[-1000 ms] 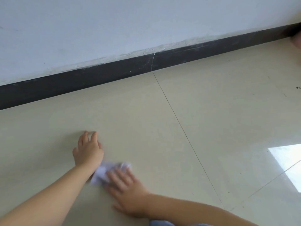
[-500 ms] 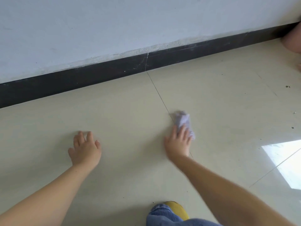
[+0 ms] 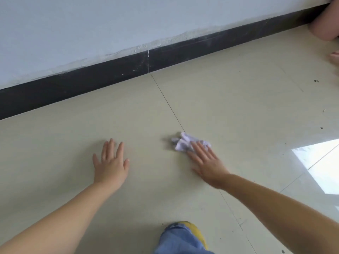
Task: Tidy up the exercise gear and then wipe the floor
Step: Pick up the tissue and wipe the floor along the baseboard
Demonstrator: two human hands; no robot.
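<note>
A crumpled pale lilac cloth [image 3: 183, 142] lies on the beige tiled floor [image 3: 238, 99], just right of a tile joint. The fingertips of my right hand [image 3: 207, 162] press down on its near edge, fingers stretched out flat. My left hand [image 3: 111, 165] rests palm down on the floor to the left, fingers spread, holding nothing. About one hand's width of bare tile separates the two hands. No exercise gear shows in this view.
A black baseboard [image 3: 91, 83] runs under the white wall behind the hands. Another person's limb [image 3: 324, 28] and toes [image 3: 334, 56] sit at the far right. Dark specks [image 3: 315, 81] dot the right tiles. My jeans knee [image 3: 178, 239] and yellow shoe [image 3: 196, 230] are at the bottom.
My right hand swept the cloth from beside my left hand out to the right and away, then partway back to the left. My left hand stayed planted.
</note>
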